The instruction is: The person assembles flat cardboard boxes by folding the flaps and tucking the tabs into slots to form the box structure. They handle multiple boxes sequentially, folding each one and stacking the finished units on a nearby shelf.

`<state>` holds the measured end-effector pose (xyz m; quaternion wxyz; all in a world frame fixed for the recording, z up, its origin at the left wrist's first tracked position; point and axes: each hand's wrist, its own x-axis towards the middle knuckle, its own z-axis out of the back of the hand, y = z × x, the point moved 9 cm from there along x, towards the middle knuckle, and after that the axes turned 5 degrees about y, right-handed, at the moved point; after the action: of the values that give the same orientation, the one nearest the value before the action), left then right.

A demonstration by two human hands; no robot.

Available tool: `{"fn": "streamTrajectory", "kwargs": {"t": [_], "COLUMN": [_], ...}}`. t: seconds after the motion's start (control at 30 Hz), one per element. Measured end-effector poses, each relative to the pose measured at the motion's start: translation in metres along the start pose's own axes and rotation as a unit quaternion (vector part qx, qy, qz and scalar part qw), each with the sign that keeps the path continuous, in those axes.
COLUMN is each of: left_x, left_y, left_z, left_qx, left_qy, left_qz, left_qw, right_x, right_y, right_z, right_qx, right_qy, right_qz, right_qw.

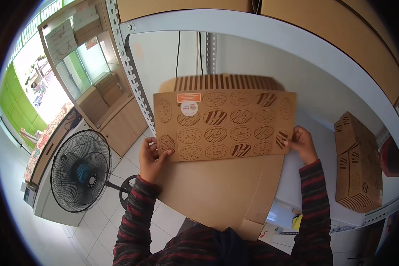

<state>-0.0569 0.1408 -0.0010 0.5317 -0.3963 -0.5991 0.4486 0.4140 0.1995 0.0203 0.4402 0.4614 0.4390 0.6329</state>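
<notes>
Between my hands is a brown cardboard donut box (228, 126), its panel printed with rows of dark donuts. One orange and one round white sticker sit near its upper left. A striped flap (226, 83) stands up along the far edge. My left hand (153, 157) pinches the lower left corner, thumb on the printed face. At the lower right edge, my right hand (302, 144) grips the box the same way. Fingers behind the panel are partly hidden. Plain cardboard (217, 190) spreads beneath the printed panel, toward my body; whether it is joined to the box I cannot tell.
Several folded donut-print boxes (358, 164) stand on the white shelf surface (317, 195) at right. A metal rack beam (195, 22) crosses above, with large cartons (341, 33) on top. To the left are a standing fan (81, 170) and a glass-fronted cabinet (86, 71).
</notes>
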Motion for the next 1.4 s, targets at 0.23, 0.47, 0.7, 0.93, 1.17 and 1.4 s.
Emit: {"fn": "streamTrajectory", "kwargs": {"t": [0.23,0.47,0.7,0.93,1.17,1.4], "left_x": [-0.018,-0.049,-0.121,-0.152,-0.062,0.086], "left_y": [0.007,-0.028,0.004,-0.027,-0.036,-0.073], "left_z": [0.009,0.017,0.025,-0.011,-0.009,-0.035], "left_qx": [0.014,0.269,-0.030,0.013,0.179,0.480], "left_qy": [0.129,0.059,0.115,0.319,0.356,0.208], "left_qz": [0.024,-0.130,0.213,0.202,0.133,-0.119], "left_qw": [0.991,0.952,0.970,0.926,0.907,0.844], "right_x": [-0.016,-0.007,0.032,0.030,-0.010,-0.017], "right_y": [-0.027,0.029,-0.009,-0.011,-0.005,-0.043], "right_z": [0.028,-0.004,-0.014,0.006,0.050,0.086], "right_qx": [-0.230,0.050,-0.247,-0.069,0.231,0.201], "right_qy": [0.184,0.030,-0.071,-0.044,-0.126,-0.040], "right_qz": [-0.008,-0.020,-0.005,0.032,-0.063,-0.098], "right_qw": [0.956,0.998,0.966,0.996,0.963,0.974]}}
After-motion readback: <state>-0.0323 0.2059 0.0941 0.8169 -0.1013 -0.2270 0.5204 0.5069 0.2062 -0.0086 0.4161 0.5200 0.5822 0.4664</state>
